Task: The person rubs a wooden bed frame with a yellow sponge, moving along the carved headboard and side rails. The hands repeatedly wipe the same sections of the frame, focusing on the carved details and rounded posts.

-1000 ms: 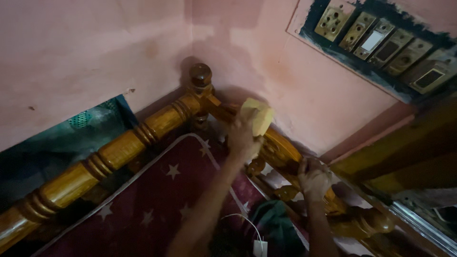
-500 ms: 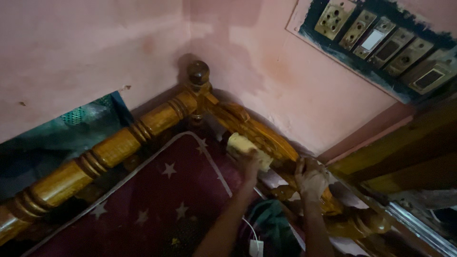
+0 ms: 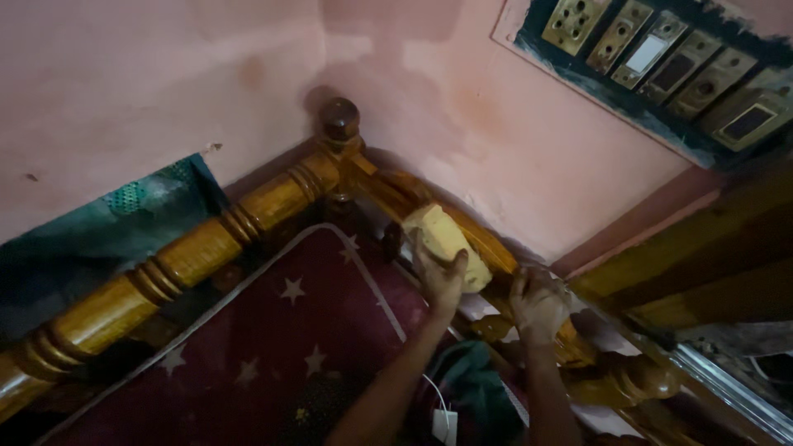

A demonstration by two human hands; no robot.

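While the left hand (image 3: 438, 272) grips a yellow sponge (image 3: 443, 237) against the carved wooden bed rail (image 3: 496, 248), fingers curled around it, the right hand (image 3: 538, 303) clasps that rail just beside. A star-patterned maroon mattress (image 3: 281, 330) lies below

No packages, labels, signs or screens here — none (dim corner).
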